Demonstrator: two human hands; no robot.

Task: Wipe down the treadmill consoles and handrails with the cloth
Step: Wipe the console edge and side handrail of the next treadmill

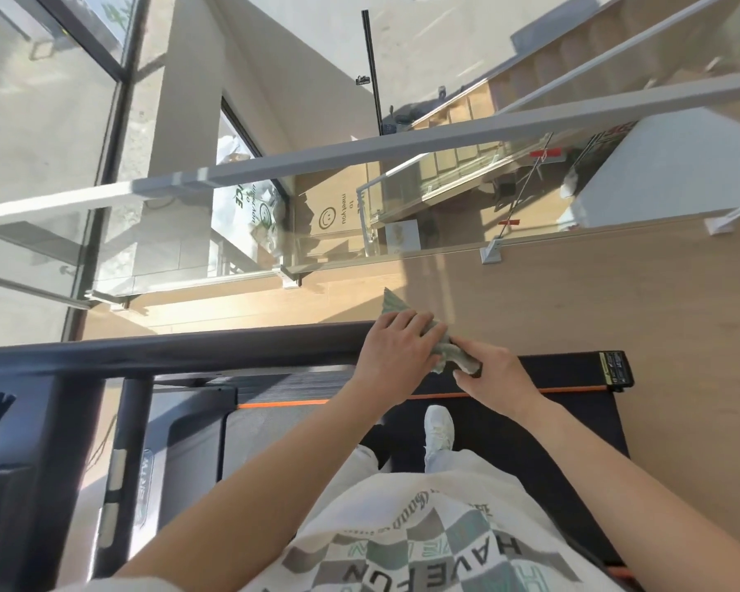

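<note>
The crumpled greenish cloth (pixel 451 354) lies at the end of the dark, rounded, matte handrail (pixel 189 350), the left hand (pixel 396 350) with fingers curled over it, the right hand (pixel 494 376) pinching its lower fold, both forearms extended above the black treadmill belt (pixel 488 429).

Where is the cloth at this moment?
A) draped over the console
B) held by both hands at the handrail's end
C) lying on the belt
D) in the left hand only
B: the left hand and right hand both hold the cloth by the end of the handrail.
</note>
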